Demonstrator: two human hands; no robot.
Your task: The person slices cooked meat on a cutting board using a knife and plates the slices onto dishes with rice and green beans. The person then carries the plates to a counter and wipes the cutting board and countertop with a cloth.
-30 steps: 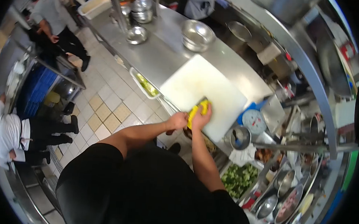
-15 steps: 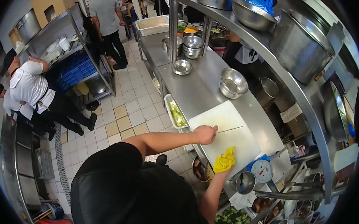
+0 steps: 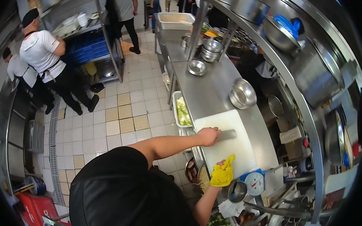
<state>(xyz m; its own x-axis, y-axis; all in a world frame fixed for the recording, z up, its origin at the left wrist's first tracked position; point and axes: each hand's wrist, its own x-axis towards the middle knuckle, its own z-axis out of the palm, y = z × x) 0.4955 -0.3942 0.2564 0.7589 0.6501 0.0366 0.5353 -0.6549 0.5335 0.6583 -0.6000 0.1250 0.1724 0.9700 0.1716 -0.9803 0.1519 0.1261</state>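
My left hand (image 3: 209,136) is closed round the handle of a knife with a broad blade (image 3: 228,134). The flat of that blade faces up over a white cutting board (image 3: 242,151), whose surface has nothing lying on it. In my right hand (image 3: 220,162), a crumpled yellow cloth (image 3: 222,175) is gripped at the board's near lower edge; the cloth hides most of the fingers. Just beyond the cloth are a small steel pot (image 3: 237,191) and a dial kitchen scale (image 3: 254,183).
Stacked steel bowls (image 3: 243,94) stand on the steel counter (image 3: 215,90). A white bin of cut greens (image 3: 182,113) sits below its edge. An overhead shelf (image 3: 291,82) carries large pots. Co-workers (image 3: 44,56) stand across the tiled floor.
The knife has turned from edge-on to showing its flat side. The yellow cloth has shifted down and away from the board's middle. My view has swung, and a red box appears lower left.
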